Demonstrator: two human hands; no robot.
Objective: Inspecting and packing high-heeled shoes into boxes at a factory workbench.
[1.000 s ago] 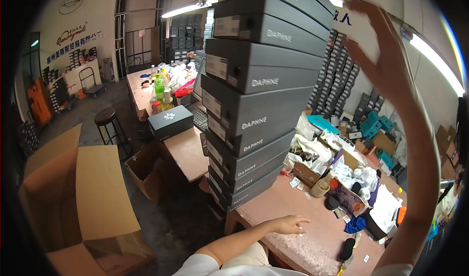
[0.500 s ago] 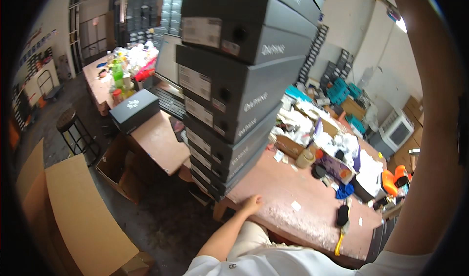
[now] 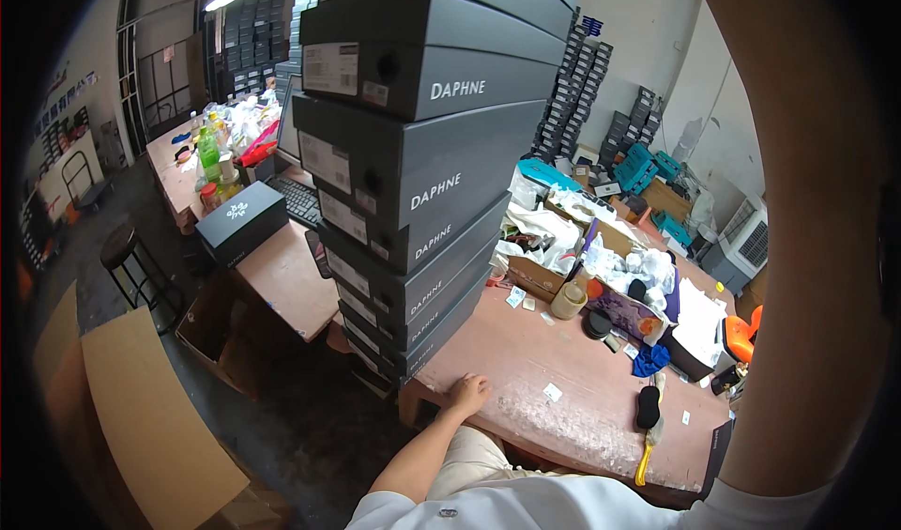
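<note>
My left hand (image 3: 467,395) rests on the near edge of the pinkish work table (image 3: 507,352), its fingers curled with nothing seen in them. Just beyond it rises a tall stack of dark grey shoeboxes (image 3: 427,145) with white labels on their ends, running out of the top of the view. The hand is close to the foot of the stack. My right arm (image 3: 807,248) is raised along the right side, and its hand is out of view.
A brush with a yellow handle (image 3: 644,460) and a blue cloth (image 3: 649,361) lie on the table. Behind them stand boxes of white paper (image 3: 648,276) and a jar (image 3: 569,300). Cardboard (image 3: 150,408), a stool (image 3: 120,244) and a single shoebox (image 3: 242,220) are at left.
The view has turned slightly, so the box stack and table sit further left. My left hand stays on the table edge, and my right arm stays raised.
</note>
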